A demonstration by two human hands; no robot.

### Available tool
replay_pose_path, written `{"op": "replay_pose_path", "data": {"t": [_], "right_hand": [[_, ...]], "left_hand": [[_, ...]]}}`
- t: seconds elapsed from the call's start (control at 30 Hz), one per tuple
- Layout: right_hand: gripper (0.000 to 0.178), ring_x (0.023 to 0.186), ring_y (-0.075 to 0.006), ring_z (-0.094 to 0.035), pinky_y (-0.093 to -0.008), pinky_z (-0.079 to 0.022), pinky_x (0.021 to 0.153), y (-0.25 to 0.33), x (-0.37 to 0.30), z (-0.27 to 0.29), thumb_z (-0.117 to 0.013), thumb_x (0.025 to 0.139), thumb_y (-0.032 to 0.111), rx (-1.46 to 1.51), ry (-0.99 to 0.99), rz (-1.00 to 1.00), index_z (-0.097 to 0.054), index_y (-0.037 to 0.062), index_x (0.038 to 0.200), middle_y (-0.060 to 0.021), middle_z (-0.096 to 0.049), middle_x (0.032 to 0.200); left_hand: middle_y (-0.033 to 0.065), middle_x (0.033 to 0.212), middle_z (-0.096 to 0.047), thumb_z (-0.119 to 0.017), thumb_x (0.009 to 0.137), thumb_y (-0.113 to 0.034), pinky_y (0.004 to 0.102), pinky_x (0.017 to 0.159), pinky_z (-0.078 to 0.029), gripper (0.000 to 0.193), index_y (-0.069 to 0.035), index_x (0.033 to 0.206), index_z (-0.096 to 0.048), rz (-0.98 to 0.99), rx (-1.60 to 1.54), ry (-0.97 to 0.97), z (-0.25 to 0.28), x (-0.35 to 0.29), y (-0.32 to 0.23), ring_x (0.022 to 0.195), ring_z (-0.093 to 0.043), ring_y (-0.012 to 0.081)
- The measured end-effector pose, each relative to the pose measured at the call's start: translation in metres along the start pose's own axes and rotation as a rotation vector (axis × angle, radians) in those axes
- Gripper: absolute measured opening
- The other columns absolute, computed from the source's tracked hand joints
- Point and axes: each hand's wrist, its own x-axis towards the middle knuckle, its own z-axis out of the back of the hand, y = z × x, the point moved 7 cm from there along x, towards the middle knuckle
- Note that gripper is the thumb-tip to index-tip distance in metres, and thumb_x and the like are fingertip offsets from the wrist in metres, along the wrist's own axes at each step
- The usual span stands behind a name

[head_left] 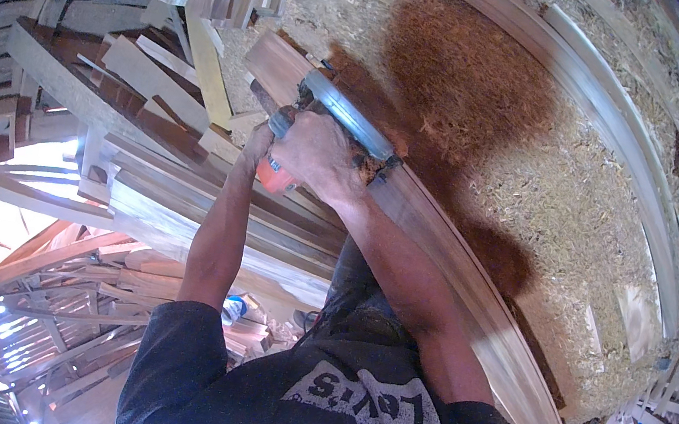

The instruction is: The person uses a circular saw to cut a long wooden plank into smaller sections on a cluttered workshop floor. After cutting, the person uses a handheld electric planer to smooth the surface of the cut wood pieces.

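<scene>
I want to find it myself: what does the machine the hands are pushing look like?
Start at the big floor of pale wood shavings with its dark reddish-brown patch. A long wooden plank runs slanting across it, and at its upper end both hands meet. The power tool there is the only metal thing among the wood: a grey body with an orange part under the left hand.

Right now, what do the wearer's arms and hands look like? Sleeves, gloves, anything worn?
Both forearms are bare from the short sleeves up. No gloves on the left hand or right hand; no watch or bands visible. The person wears a dark short-sleeved T-shirt with a pale printed patch on the front.
</scene>
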Motion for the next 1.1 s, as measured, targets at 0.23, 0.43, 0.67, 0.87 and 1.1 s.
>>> {"op": "replay_pose_path", "data": {"t": [0.23, 0.43, 0.67, 0.87, 1.1], "right_hand": [[0.033, 0.084, -0.0457, -0.074, -0.0523, -0.059, 0.082, 0.004, 0.017, -0.006, -0.065, 0.073, 0.017, 0.0, 0.011, -0.022, -0.075, -0.0061, 0.095, -0.0317, -0.071, 0.083], [0.033, 0.086, -0.0465, -0.073, -0.0533, -0.059, 0.082, 0.009, 0.03, -0.007, -0.065, 0.076, 0.018, 0.015, 0.019, -0.067, -0.075, -0.0055, 0.097, -0.0317, -0.071, 0.085], [0.034, 0.087, -0.0466, -0.073, -0.0515, -0.059, 0.084, 0.009, 0.048, -0.014, -0.065, 0.076, 0.019, 0.024, 0.028, -0.068, -0.075, -0.006, 0.097, -0.0325, -0.071, 0.087], [0.038, 0.087, -0.047, -0.073, -0.0511, -0.058, 0.086, 0.021, 0.056, -0.019, -0.068, 0.073, 0.02, 0.033, 0.07, -0.07, -0.075, -0.009, 0.097, -0.0337, -0.071, 0.088], [0.041, 0.091, -0.046, -0.073, -0.0508, -0.058, 0.089, 0.016, 0.07, -0.024, -0.069, 0.073, 0.02, 0.011, 0.053, -0.112, -0.075, -0.0064, 0.104, -0.0331, -0.071, 0.089]], "left_hand": [[0.016, 0.11, -0.072, -0.073, 0.09, -0.057, 0.0383, 0.09, -0.056, 0.073, 0.003, 0.13, -0.063, -0.007, 0.012, -0.013, 0.013, 0.015, -0.01, 0.101, -0.07, 0.0275], [0.0169, 0.111, -0.072, -0.073, 0.09, -0.058, 0.0387, 0.092, -0.056, 0.075, 0.004, 0.131, -0.062, -0.013, 0.031, -0.024, 0.023, 0.027, -0.018, 0.102, -0.07, 0.0285], [0.018, 0.112, -0.072, -0.074, 0.089, -0.059, 0.0392, 0.094, -0.055, 0.078, 0.005, 0.131, -0.062, -0.044, 0.227, -0.06, 0.046, 0.045, -0.035, 0.104, -0.07, 0.0298], [0.018, 0.114, -0.071, -0.076, 0.088, -0.057, 0.0378, 0.096, -0.054, 0.08, 0.008, 0.132, -0.059, -0.65, 1.079, -0.669, 0.108, 0.078, -0.113, 0.106, -0.068, 0.0293], [0.0223, 0.12, -0.071, -0.064, 0.094, -0.067, 0.0381, 0.1, -0.051, 0.089, 0.009, 0.14, -0.058, -0.371, 0.771, -0.093, 0.087, 0.183, -0.172, 0.111, -0.068, 0.0295]]}}
